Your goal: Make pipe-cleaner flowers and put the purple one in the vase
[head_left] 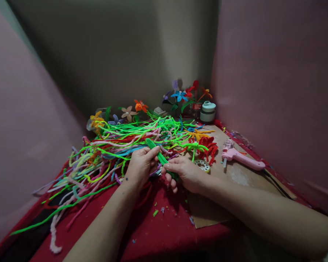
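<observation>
Between my two hands is a dark green leaf of pipe cleaners (160, 155), narrow and slanting down to the right. My left hand (142, 162) pinches its upper part between thumb and fingers. Lower down, my right hand (183, 171) grips the other end with thumb and bent fingers, hiding part of it. Just behind my hands lies a big heap of loose pipe cleaners (142, 128), mostly bright green, pink, red and blue. A bundle of red pipe-cleaner pieces (207, 147) rests beyond my right hand, beside a bright green knotted piece (195, 146).
A pink glue gun (242, 157) lies on the brown board (215, 207) at the right, its cord trailing right. Near it is a round spool (202, 166). Finished flowers (179, 96) and a lidded jar (207, 112) stand at the back. Scraps dot the red cloth (153, 233).
</observation>
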The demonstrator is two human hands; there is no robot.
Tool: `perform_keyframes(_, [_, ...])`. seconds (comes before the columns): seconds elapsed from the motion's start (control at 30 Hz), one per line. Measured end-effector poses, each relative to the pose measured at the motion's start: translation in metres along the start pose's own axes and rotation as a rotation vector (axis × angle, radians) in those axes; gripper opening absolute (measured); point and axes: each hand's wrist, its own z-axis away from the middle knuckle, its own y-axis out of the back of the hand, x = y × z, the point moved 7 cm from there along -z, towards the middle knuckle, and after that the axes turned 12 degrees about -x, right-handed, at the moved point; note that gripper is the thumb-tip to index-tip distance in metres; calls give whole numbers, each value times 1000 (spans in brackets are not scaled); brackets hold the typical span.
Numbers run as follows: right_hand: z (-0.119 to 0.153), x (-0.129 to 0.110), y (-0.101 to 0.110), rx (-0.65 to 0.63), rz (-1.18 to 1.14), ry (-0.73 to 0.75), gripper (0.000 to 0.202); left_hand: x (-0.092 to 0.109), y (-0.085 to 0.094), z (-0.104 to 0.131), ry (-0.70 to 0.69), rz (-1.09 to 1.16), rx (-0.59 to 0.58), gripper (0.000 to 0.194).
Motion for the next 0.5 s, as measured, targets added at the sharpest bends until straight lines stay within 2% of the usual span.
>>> perform_keyframes(0.13, [2,-2,0,11,28,-28,17,0,-8,2,58,39,-121,32])
perform_keyframes(0.3, [0,-5,3,-11,14,-9,13,-7,-19,8,216,-15,-259,22])
perform_keyframes(0.5, [-2,-4,7,-18,-10,32,15,-6,-15,5,168,-81,-161,34])
